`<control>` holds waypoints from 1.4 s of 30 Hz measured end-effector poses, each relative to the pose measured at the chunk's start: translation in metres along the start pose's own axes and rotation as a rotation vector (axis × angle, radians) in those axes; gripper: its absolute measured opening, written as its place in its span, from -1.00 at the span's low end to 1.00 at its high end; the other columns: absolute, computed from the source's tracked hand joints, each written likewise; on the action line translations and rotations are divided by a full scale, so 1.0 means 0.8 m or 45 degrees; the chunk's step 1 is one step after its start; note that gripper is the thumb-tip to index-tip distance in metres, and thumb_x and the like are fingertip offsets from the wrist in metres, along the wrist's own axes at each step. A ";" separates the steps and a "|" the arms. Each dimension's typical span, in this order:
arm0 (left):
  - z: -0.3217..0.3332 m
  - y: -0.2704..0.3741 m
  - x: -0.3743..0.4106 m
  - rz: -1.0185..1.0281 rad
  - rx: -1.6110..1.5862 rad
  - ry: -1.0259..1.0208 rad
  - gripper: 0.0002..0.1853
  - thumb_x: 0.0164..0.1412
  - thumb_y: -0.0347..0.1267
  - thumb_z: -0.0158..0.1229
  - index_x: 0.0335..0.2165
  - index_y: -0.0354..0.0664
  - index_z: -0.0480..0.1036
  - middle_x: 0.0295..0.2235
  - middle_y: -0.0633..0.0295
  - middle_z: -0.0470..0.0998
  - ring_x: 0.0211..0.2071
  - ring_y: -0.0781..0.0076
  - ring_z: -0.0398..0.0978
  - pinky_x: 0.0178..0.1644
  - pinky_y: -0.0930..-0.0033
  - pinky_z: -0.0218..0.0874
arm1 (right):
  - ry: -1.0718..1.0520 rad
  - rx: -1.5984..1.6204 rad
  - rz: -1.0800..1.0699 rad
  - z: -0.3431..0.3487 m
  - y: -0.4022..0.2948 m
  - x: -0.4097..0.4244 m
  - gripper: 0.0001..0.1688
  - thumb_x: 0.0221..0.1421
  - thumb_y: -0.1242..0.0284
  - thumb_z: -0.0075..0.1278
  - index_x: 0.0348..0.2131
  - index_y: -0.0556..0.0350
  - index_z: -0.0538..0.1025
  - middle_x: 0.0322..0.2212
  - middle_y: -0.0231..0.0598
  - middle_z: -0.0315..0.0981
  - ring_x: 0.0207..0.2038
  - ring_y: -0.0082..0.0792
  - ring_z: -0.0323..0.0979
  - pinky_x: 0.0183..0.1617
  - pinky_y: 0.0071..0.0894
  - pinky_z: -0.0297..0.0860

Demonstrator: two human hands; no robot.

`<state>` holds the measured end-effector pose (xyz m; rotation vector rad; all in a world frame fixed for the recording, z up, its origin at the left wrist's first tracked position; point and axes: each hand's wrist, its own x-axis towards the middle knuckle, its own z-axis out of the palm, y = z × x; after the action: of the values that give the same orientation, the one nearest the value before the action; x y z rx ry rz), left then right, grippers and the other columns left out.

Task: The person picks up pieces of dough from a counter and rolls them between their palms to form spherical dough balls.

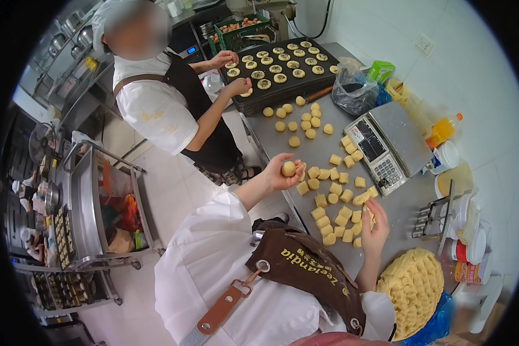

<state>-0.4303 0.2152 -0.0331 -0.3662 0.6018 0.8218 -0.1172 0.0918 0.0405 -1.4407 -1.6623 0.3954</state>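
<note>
My left hand is turned palm up over the table edge, with a smooth round dough ball held in its curled fingers. Low among the cut dough pieces, my right hand touches a lumpy dough piece with its fingertips. Whether it grips that piece is not clear. Several cut pieces lie between my two hands on the metal table. Farther along, a group of rolled dough balls sits near the baking tray.
Topped dough rounds fill the tray, where a co-worker's hands are busy. A digital scale stands beside the pieces. A large dough mass lies to my right. Tubs and an orange bottle line the wall. Behind stands a metal cart.
</note>
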 end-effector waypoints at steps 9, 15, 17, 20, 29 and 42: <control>-0.043 0.074 0.029 0.164 0.047 0.096 -0.78 0.20 -0.31 0.09 -0.54 -0.13 0.36 -0.56 0.33 0.44 -0.62 0.58 0.33 -0.59 0.62 0.18 | -0.061 0.051 0.075 0.010 0.007 -0.009 -0.76 0.15 0.50 0.07 -0.17 0.24 0.56 -0.12 -0.05 0.53 -0.02 -0.16 0.48 0.09 -0.29 0.33; -0.096 0.176 0.091 0.329 0.094 0.349 -0.67 0.27 -0.16 -0.03 -0.36 -0.24 0.34 -0.41 0.14 0.47 -0.49 0.37 0.44 -0.45 0.40 0.32 | -0.098 0.051 0.152 0.014 0.007 -0.016 -0.75 0.16 0.49 0.06 -0.17 0.24 0.56 -0.14 -0.05 0.54 -0.04 -0.15 0.49 0.09 -0.28 0.33; -0.088 0.202 0.104 0.429 -0.024 0.456 -0.56 0.28 -0.08 -0.04 -0.18 -0.28 0.33 -0.25 0.03 0.47 -0.32 0.23 0.51 -0.27 0.27 0.40 | -0.105 0.034 0.170 0.014 0.009 -0.018 -0.75 0.16 0.48 0.05 -0.17 0.24 0.56 -0.15 -0.05 0.54 -0.05 -0.16 0.49 0.08 -0.28 0.34; -0.050 0.205 0.109 0.625 0.099 0.562 -0.32 0.30 -0.01 -0.10 0.11 -0.39 0.10 -0.02 -0.04 0.35 0.01 0.07 0.40 0.09 0.09 0.26 | -0.105 -0.011 0.218 0.012 0.012 -0.023 -0.75 0.16 0.48 0.05 -0.17 0.24 0.56 -0.16 -0.05 0.54 -0.06 -0.17 0.50 0.06 -0.29 0.35; -0.096 0.147 0.126 0.846 0.428 0.490 -0.34 0.32 -0.05 -0.09 0.16 -0.33 0.04 0.01 0.07 0.35 0.07 0.12 0.34 0.16 0.12 0.14 | -0.110 0.021 0.244 0.023 0.007 -0.029 -0.74 0.18 0.47 0.05 -0.17 0.26 0.54 -0.19 -0.07 0.55 -0.12 -0.19 0.51 -0.01 -0.34 0.37; -0.109 0.022 0.110 0.930 0.960 0.311 -0.54 0.33 -0.14 -0.06 0.03 -0.25 0.28 -0.15 0.17 0.48 -0.10 0.28 0.47 -0.01 0.30 0.27 | -0.100 -0.182 0.438 -0.022 0.044 -0.078 -0.73 0.18 0.37 0.04 -0.21 0.23 0.55 -0.28 -0.02 0.55 -0.23 -0.03 0.52 -0.16 -0.26 0.40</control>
<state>-0.4280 0.2309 -0.1569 0.4867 1.2521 1.1703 -0.0850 0.0392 -0.0001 -1.8475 -1.5288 0.5375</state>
